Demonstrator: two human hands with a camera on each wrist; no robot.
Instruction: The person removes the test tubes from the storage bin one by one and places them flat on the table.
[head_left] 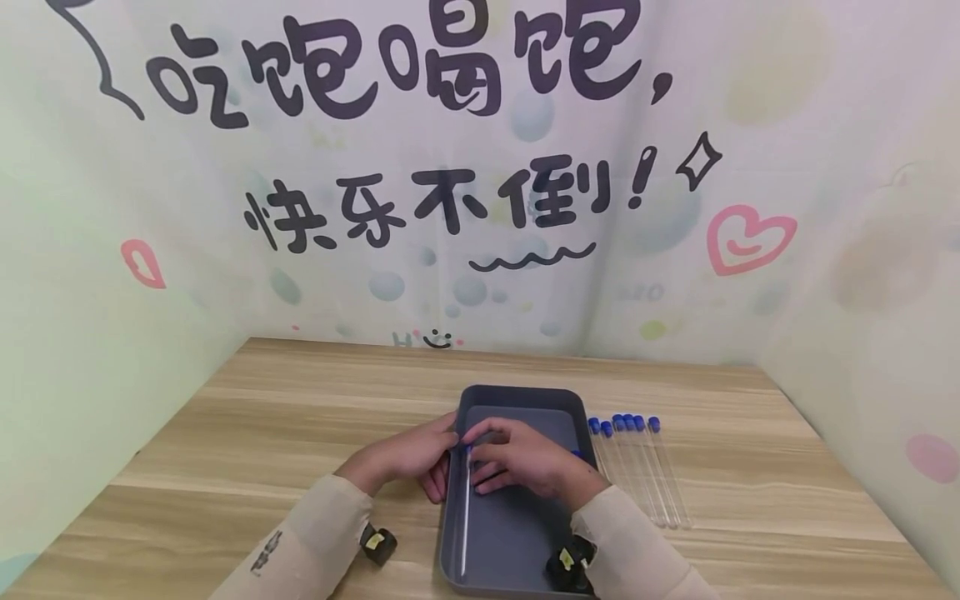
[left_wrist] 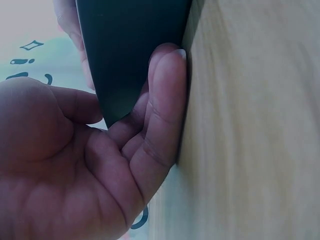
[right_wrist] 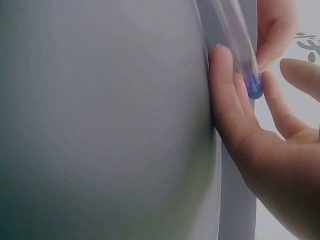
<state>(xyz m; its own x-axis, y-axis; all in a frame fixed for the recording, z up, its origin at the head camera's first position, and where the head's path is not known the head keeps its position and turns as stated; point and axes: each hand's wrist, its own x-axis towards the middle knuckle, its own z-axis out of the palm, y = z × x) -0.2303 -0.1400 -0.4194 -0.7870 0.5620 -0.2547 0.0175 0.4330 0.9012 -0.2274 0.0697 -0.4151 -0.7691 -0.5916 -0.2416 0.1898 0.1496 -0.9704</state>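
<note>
A grey tray (head_left: 517, 400) lies on the table, with my left hand (head_left: 416, 454) gripping its left side. In the left wrist view, the fingers (left_wrist: 167, 90) lie along the outer wall and the thumb is near the rim. Inside the tray, a clear test tube (head_left: 464, 533) with a blue cap runs along the left wall. My right hand (head_left: 525, 462) holds its capped end; in the right wrist view the blue cap (right_wrist: 254, 88) sits between the fingers, the uppermost digit apart from it. Another blue cap (head_left: 577, 454) shows by the tray's right wall, its tube hidden by the right arm.
Several blue-capped test tubes (head_left: 652, 483) lie side by side on the wooden table (head_left: 765, 467), just right of the tray. A black wrist camera (head_left: 378, 543) is at the left sleeve, and another (head_left: 567, 567) hangs over the tray's near right corner. A printed cloth (head_left: 442, 283) stands behind.
</note>
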